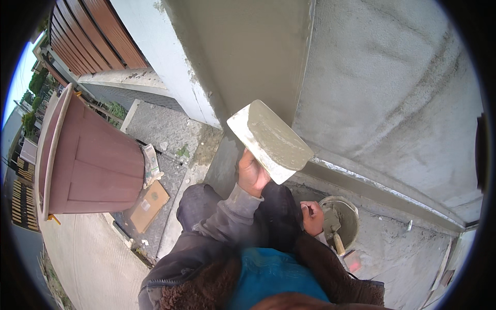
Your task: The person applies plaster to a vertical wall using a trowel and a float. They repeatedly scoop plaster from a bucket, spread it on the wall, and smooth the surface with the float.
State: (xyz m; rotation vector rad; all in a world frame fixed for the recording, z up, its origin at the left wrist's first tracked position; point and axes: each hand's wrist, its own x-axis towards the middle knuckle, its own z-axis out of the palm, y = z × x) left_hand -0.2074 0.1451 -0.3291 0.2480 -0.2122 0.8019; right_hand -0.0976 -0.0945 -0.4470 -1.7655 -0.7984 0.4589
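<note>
My left hand (253, 174) is closed on the underside of a white mortar board (277, 173), a rounded rectangle held tilted in front of the wall. Wet grey mortar (279, 137) covers most of its upper face; how the fingers grip beneath it is hidden. My right hand (312, 218) has its fingers curled in, beside the left rim of a bucket (356, 217); whether anything is inside them cannot be made out. Grey mortar lies in that bucket, and a trowel (338, 243) leans in it with its wooden handle over the near rim.
Ahead stands a pillar (248, 57) with smooth, damp-looking plaster, joined to a rough grey wall (372, 77) on the right. A large reddish-brown tub (98, 160) stands at left. Flattened cardboard (149, 205) and a crumpled bag (151, 164) lie beside it. Brown slats (98, 36) top a low wall.
</note>
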